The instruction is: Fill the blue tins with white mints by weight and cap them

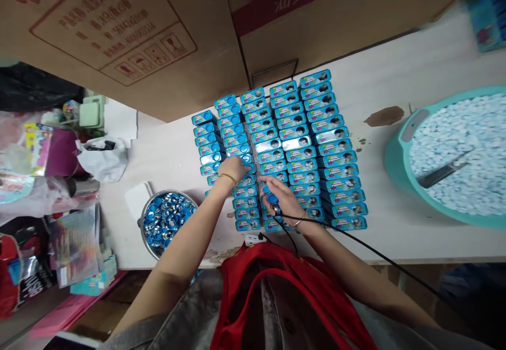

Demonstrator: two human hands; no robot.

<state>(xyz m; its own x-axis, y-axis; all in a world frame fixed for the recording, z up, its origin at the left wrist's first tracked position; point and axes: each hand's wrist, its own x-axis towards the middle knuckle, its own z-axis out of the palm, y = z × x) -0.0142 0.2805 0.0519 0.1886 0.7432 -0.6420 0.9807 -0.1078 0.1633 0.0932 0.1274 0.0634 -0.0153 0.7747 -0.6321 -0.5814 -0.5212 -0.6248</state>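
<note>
Rows of small blue tins (300, 144) lie packed side by side on the white table (415, 70). My left hand (232, 169) rests closed on the tins in a left column, its fingers curled over one of them. Just to its right, my right hand (279, 194) grips a small blue round tool (271, 197) with a black cable (356, 242) running off to the right, held down against a tin near the front.
A metal bowl (144, 218) of blue round caps stands at the front left. A teal basin (395, 160) of pale small pieces with a dark scoop (443, 172) sits at the right. Large cardboard boxes (166, 33) line the back. Bags and packets crowd the left.
</note>
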